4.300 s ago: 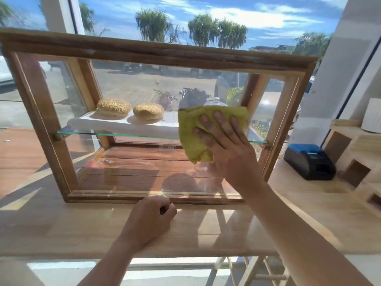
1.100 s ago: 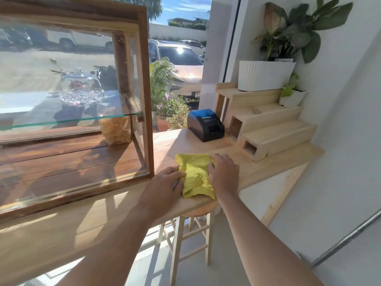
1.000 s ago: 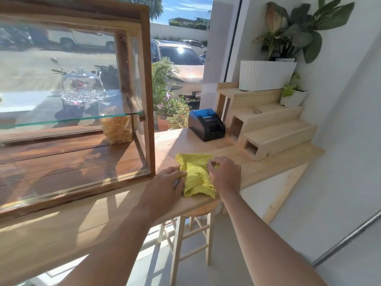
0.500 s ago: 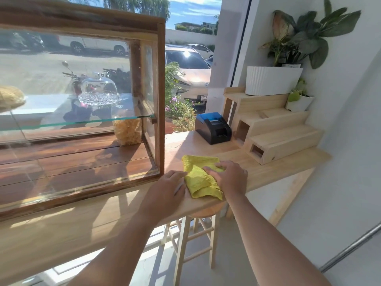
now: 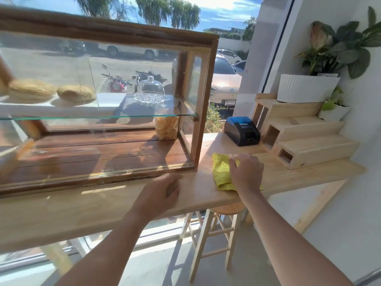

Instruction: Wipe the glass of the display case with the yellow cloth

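The wooden display case (image 5: 203, 100) with glass panes (image 5: 107, 79) stands on the light wooden counter (image 5: 103, 207), filling the left half of the view. The yellow cloth (image 5: 221, 172) lies folded on the counter just right of the case's lower right corner, apart from the glass. My right hand (image 5: 246, 172) lies on top of the cloth, fingers pressing it down. My left hand (image 5: 158, 195) rests on the counter in front of the case's lower right corner, loosely curled and holding nothing.
Inside the case are two buns (image 5: 76, 93), a glass dome (image 5: 149, 89) and a jar of snacks (image 5: 166, 127). A black and blue printer (image 5: 242, 131), a stepped wooden stand (image 5: 305, 139) and a white planter (image 5: 307, 87) stand at the right. A stool (image 5: 214, 234) is under the counter.
The cloth came off the case glass and onto the counter. In the last second my left hand slid left off the cloth to the case's corner; my right hand stays on the cloth.
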